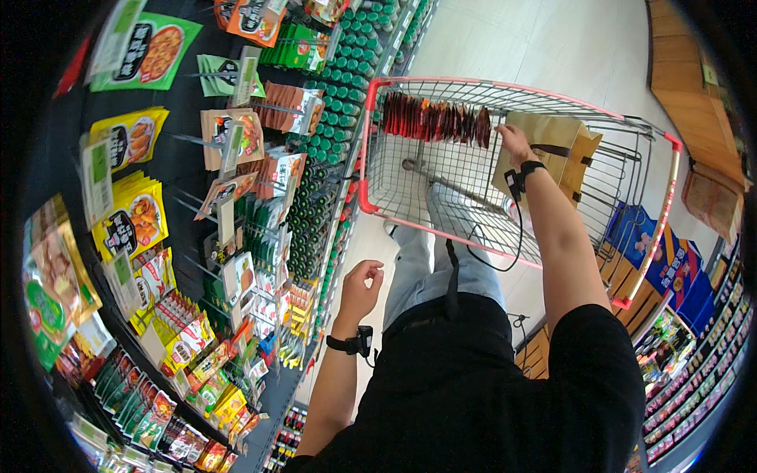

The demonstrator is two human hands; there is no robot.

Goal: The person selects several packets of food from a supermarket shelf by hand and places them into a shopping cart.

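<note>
Inside a wire shopping cart [455, 177] with pink-red plastic trim, a row of dark red packets [434, 121] stands upright along the far side. My right hand [513, 143] reaches over the basket, its fingertips close to the right end of that row; whether they touch it is unclear. Just right of this hand is a brown paper bag [547, 148] with dark straps or handles. My left hand [362, 288] hangs between my legs and the shelving, loosely curled and holding nothing. Both wrists wear black straps with small devices.
Tall shelving on the left carries hanging seasoning packets [133, 216], price tags [97, 177] and rows of green-capped bottles [343, 88]. Wooden display units [689, 88] stand at upper right. A blue printed box [662, 260] sits beyond the cart handle [656, 230]. A cable runs from my right wrist.
</note>
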